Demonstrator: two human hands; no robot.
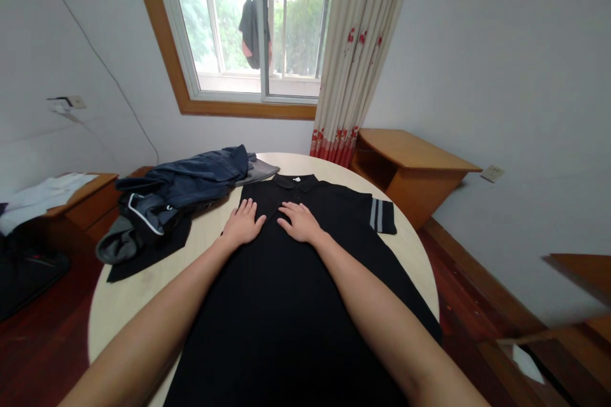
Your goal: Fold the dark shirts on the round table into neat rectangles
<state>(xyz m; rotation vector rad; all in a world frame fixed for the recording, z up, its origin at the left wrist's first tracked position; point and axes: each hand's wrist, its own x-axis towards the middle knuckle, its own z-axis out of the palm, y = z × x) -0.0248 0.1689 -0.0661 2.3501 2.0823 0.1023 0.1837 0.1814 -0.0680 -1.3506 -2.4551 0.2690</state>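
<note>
A black polo shirt (296, 305) lies spread over the round table, its collar at the far side and its lower part running toward me past the bottom of the view. Its right-hand sleeve, with two grey stripes, reaches out near the table's edge. My left hand (242, 224) rests flat on the left side of the chest, fingers spread. On the middle of the chest, just below the collar, my right hand (300, 221) lies palm down with its fingers stretched out. The left-hand sleeve is not visible; my left hand and arm cover that area.
A pile of dark blue, black and grey clothes (191, 181) sits on the table's (143, 296) left side. Behind stand a window (262, 25) and a floral curtain (358, 57). Wooden cabinets (415, 152) flank the table at right and left.
</note>
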